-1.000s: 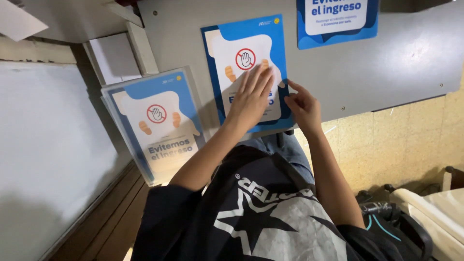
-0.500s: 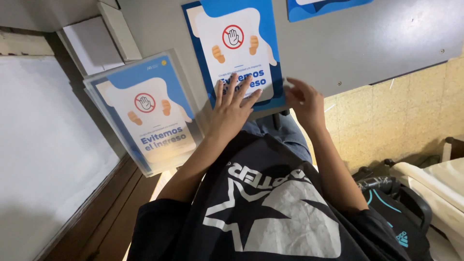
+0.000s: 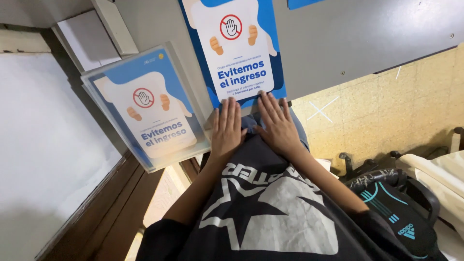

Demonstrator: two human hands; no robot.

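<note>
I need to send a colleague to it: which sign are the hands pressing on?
On the grey panel hangs a blue-and-white sign, both hands flat on its lower edge. Unlike the identical sign in the clear holder to its left, it is stuck bare to the panel.

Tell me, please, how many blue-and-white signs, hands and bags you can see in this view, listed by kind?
Blue-and-white signs: 2, one on the grey panel and one in the clear holder
Hands: 2, left hand and right hand, both flat at the panel sign's lower edge
Bags: 1, black bag
Total: 5
</note>
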